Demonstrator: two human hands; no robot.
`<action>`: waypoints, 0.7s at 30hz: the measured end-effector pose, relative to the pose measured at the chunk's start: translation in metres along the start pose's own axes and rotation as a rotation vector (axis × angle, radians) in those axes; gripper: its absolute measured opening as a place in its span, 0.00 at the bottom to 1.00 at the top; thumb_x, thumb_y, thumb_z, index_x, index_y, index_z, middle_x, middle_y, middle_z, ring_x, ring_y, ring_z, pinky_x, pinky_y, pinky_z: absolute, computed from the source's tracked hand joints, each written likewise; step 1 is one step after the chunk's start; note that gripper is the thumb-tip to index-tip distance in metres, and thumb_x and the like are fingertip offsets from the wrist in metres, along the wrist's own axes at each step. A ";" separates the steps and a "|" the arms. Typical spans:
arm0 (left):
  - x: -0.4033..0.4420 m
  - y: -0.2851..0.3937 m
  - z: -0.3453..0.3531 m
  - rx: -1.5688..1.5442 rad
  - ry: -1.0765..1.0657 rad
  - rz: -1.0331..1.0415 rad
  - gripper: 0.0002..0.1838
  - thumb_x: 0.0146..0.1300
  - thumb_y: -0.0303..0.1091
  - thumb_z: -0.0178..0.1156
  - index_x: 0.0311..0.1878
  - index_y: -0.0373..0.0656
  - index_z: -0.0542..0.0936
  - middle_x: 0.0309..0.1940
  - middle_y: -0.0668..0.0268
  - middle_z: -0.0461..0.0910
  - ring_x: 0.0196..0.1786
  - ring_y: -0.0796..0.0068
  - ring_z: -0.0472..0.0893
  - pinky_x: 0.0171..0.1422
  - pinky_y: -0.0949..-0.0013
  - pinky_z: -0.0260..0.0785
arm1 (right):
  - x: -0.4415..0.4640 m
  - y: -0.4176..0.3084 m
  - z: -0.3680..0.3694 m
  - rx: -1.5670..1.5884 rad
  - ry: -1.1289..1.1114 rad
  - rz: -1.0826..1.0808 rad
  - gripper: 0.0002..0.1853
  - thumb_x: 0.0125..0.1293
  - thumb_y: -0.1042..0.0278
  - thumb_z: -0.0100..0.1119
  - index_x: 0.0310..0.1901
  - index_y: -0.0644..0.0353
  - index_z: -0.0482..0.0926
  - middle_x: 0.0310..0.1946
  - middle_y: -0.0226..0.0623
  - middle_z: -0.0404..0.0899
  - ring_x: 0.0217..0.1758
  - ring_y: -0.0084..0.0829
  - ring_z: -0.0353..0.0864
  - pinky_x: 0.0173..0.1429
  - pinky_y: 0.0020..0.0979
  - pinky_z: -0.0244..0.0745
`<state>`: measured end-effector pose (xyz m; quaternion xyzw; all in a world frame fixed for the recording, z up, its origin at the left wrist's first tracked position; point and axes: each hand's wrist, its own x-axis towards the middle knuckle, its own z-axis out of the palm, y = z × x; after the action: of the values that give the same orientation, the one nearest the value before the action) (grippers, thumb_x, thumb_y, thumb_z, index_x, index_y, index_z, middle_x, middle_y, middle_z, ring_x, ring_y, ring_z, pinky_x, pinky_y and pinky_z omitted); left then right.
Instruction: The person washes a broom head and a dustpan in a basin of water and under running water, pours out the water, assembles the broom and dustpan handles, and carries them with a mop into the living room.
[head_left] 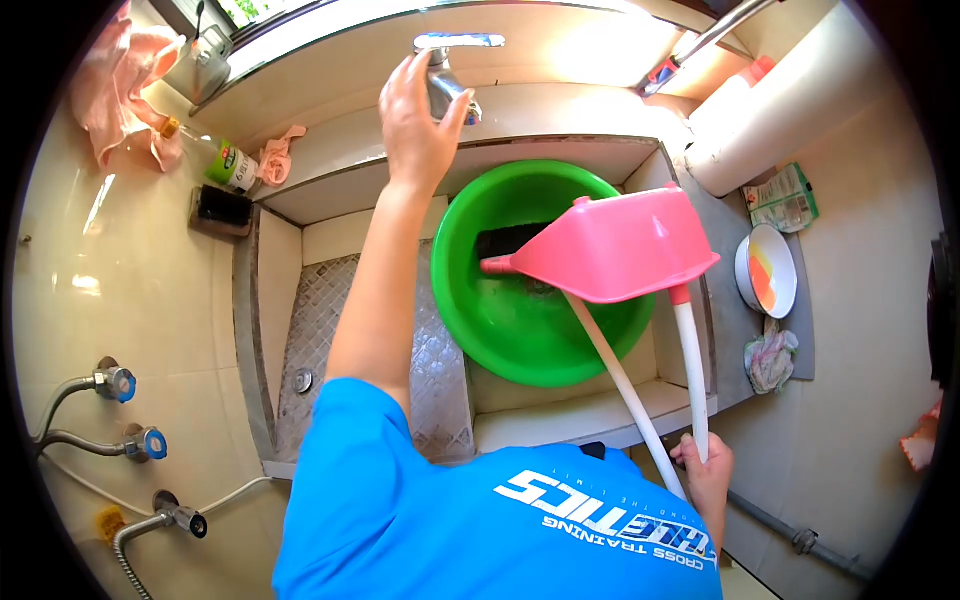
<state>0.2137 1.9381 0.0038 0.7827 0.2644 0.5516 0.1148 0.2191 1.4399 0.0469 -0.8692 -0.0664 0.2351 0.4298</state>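
My left hand [420,125] reaches up to the metal faucet [442,85], its fingers and thumb around the faucet's body below the lever. My right hand [706,468] is low at the right, closed round one white tube of a dustpan's handle [692,380]. The pink dustpan [625,245] is tilted over the right side of a green basin [455,300]. A second white tube [625,395] runs from under the dustpan towards my body. Inside the basin a dark object [505,240] is partly hidden by the dustpan. Whether water runs is unclear.
The basin stands in a tiled sink [440,400] with raised walls. A white bowl [765,270], a crumpled cloth [770,358] and a green packet [783,200] lie on the right ledge. At the left are a bottle [228,165], a black brush [220,210] and wall valves [118,383].
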 end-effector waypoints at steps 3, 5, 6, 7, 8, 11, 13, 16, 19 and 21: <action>0.028 0.004 0.020 -0.024 -0.070 0.087 0.27 0.53 0.42 0.64 0.55 0.45 0.71 0.52 0.58 0.72 0.58 0.58 0.68 0.59 0.58 0.61 | 0.009 -0.015 0.004 -0.066 -0.005 0.009 0.10 0.57 0.67 0.62 0.25 0.64 0.75 0.18 0.28 0.73 0.22 0.18 0.70 0.28 0.23 0.66; 0.040 0.001 0.031 0.139 -0.208 0.094 0.20 0.53 0.43 0.62 0.50 0.54 0.74 0.50 0.66 0.74 0.58 0.64 0.68 0.56 0.60 0.62 | 0.019 -0.021 0.010 -0.110 0.006 -0.041 0.11 0.56 0.67 0.62 0.25 0.65 0.75 0.17 0.28 0.72 0.22 0.18 0.69 0.28 0.23 0.65; 0.046 -0.003 0.036 0.134 -0.197 0.087 0.20 0.53 0.43 0.62 0.50 0.54 0.74 0.50 0.66 0.74 0.58 0.64 0.68 0.56 0.60 0.62 | 0.025 -0.027 0.017 -0.162 0.009 -0.133 0.11 0.55 0.67 0.63 0.25 0.65 0.74 0.17 0.27 0.71 0.22 0.18 0.67 0.28 0.24 0.64; 0.054 -0.009 0.040 0.111 -0.228 0.065 0.16 0.55 0.43 0.60 0.47 0.53 0.76 0.46 0.69 0.76 0.55 0.66 0.71 0.54 0.60 0.64 | 0.031 -0.033 0.023 -0.213 0.011 -0.227 0.11 0.54 0.67 0.63 0.25 0.65 0.74 0.16 0.27 0.69 0.22 0.19 0.66 0.27 0.24 0.63; 0.056 -0.014 0.042 0.089 -0.261 0.042 0.12 0.57 0.43 0.58 0.43 0.53 0.78 0.42 0.71 0.78 0.52 0.68 0.73 0.51 0.60 0.65 | 0.035 -0.037 0.028 -0.223 0.013 -0.234 0.11 0.54 0.67 0.63 0.25 0.65 0.74 0.16 0.27 0.69 0.22 0.19 0.66 0.27 0.24 0.63; 0.066 -0.011 0.031 0.133 -0.284 0.032 0.10 0.57 0.40 0.58 0.41 0.50 0.78 0.37 0.70 0.79 0.44 0.67 0.76 0.44 0.61 0.68 | 0.042 -0.053 0.042 -0.290 -0.051 -0.282 0.12 0.53 0.65 0.64 0.26 0.66 0.74 0.15 0.31 0.67 0.21 0.21 0.64 0.27 0.26 0.62; 0.073 -0.010 0.024 0.125 -0.308 -0.014 0.11 0.56 0.38 0.60 0.42 0.47 0.78 0.37 0.67 0.79 0.42 0.66 0.77 0.42 0.64 0.69 | 0.046 -0.051 0.046 -0.317 -0.053 -0.304 0.12 0.53 0.65 0.64 0.25 0.65 0.74 0.15 0.32 0.67 0.21 0.21 0.64 0.27 0.26 0.62; 0.071 -0.013 0.020 0.140 -0.344 -0.082 0.10 0.58 0.41 0.57 0.39 0.49 0.77 0.36 0.69 0.78 0.43 0.65 0.76 0.41 0.62 0.69 | 0.048 -0.048 0.052 -0.378 -0.038 -0.320 0.13 0.53 0.65 0.64 0.25 0.65 0.73 0.15 0.36 0.67 0.20 0.23 0.65 0.26 0.28 0.63; 0.055 -0.017 0.011 -0.062 0.109 0.140 0.12 0.54 0.34 0.62 0.40 0.40 0.76 0.35 0.61 0.77 0.33 0.65 0.77 0.37 0.68 0.69 | 0.046 -0.052 0.060 -0.421 -0.006 -0.322 0.12 0.53 0.65 0.64 0.25 0.64 0.74 0.16 0.39 0.70 0.19 0.27 0.68 0.27 0.30 0.65; 0.019 -0.007 -0.005 -0.222 0.072 -0.009 0.08 0.56 0.30 0.61 0.37 0.38 0.76 0.29 0.63 0.77 0.31 0.74 0.76 0.35 0.74 0.67 | 0.046 -0.052 0.065 -0.459 -0.001 -0.358 0.12 0.53 0.64 0.64 0.26 0.63 0.75 0.18 0.41 0.73 0.20 0.33 0.71 0.27 0.31 0.66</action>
<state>0.2116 1.9534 0.0178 0.7438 0.2093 0.6046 0.1936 0.2340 1.5335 0.0367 -0.9181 -0.2704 0.1349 0.2564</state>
